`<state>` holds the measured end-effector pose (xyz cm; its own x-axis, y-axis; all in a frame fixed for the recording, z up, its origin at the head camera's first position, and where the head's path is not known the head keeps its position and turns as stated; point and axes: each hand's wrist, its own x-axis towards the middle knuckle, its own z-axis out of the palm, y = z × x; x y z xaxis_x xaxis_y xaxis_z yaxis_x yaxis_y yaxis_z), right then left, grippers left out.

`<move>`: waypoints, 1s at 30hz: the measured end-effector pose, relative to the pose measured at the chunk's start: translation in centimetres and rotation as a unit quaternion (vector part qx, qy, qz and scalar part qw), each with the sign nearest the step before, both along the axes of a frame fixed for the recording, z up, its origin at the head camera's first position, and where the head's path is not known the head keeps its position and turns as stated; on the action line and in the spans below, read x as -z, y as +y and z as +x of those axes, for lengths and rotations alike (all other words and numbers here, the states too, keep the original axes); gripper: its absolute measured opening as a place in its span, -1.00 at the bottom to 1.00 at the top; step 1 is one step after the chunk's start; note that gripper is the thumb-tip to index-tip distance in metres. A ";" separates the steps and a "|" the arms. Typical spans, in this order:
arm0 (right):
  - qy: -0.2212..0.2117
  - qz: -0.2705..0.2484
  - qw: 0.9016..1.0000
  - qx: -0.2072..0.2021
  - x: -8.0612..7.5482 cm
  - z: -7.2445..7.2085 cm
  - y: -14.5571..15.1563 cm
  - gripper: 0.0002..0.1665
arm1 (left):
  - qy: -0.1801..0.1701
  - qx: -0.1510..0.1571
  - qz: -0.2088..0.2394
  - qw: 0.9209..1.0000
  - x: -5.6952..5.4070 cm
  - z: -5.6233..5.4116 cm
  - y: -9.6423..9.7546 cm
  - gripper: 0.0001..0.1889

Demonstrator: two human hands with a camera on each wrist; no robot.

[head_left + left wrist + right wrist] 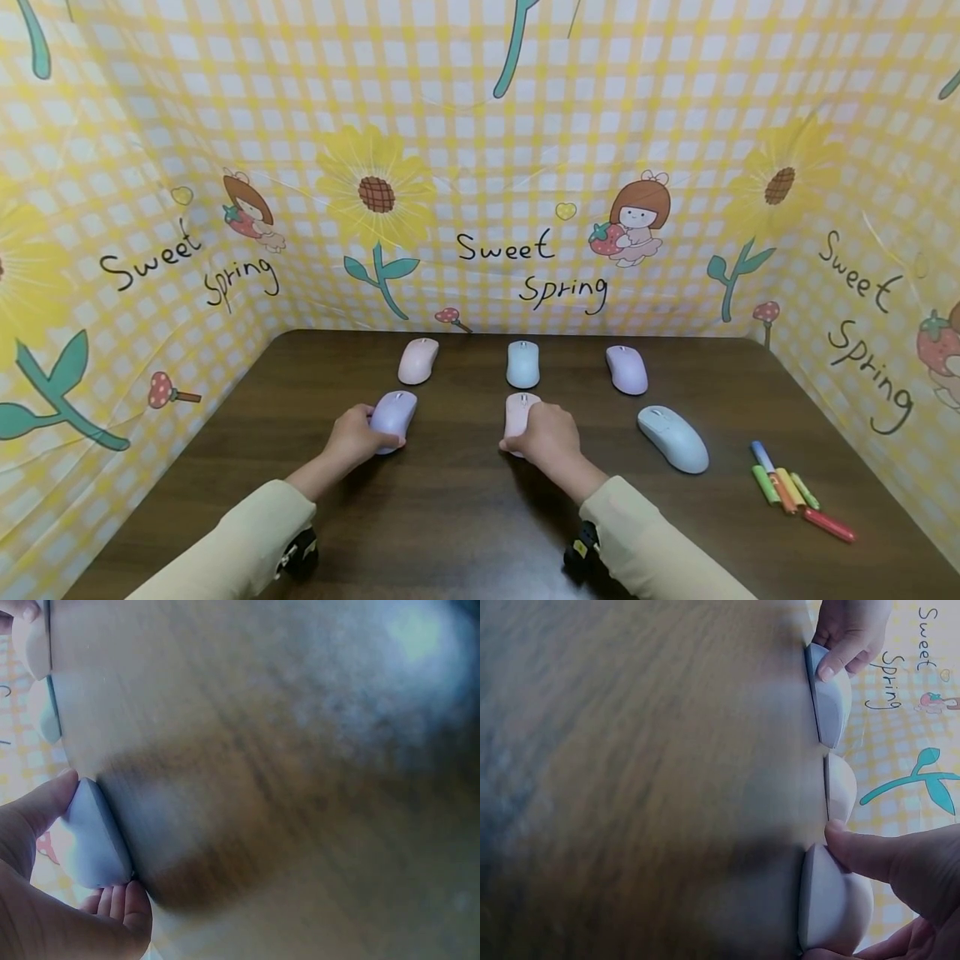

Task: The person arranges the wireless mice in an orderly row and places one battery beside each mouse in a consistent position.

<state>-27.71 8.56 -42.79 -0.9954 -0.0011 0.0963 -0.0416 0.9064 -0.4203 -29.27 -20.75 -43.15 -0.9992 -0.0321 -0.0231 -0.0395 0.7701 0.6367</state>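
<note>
My left hand [355, 437] grips a purple computer mouse [394, 419] by its sides, thumb at the near end and fingers at the far left side. The same mouse [94, 838] shows in the left wrist view between thumb and fingers, sitting on the table. My right hand [551, 437] holds a pink mouse [517, 417] across its sides, and its thumb [862, 851] shows in the right wrist view. Behind them a second pink mouse [417, 361], a light blue mouse [522, 364] and another purple mouse [627, 370] form a back row. Right of my right hand lies a slanted light blue mouse [673, 439].
Several short coloured markers [780, 483] lie loosely together at the right of the dark wooden table [450, 517], with a red one [828, 525] nearest the front. A yellow checked cloth [480, 167] walls in the back and both sides.
</note>
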 end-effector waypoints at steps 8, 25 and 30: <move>0.001 0.008 1.000 -0.001 -0.1 0.1 0.1 -0.28 | 0.000 0.001 0.001 1.000 0.1 0.0 0.0 -0.24; -0.003 -0.016 1.000 -0.019 -0.4 0.2 0.8 -0.27 | 0.003 -0.001 -0.008 1.000 0.1 0.0 0.1 -0.25; -0.014 -0.016 0.999 -0.035 -1.1 0.2 1.3 -0.28 | 0.009 0.001 -0.009 1.000 0.0 0.0 0.1 -0.25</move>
<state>-27.50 9.85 -41.69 -0.9952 -0.0689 0.0691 -0.0928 0.8876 -0.4512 -29.24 -20.62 -43.13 -0.9995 -0.0298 -0.0045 -0.0261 0.7815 0.6233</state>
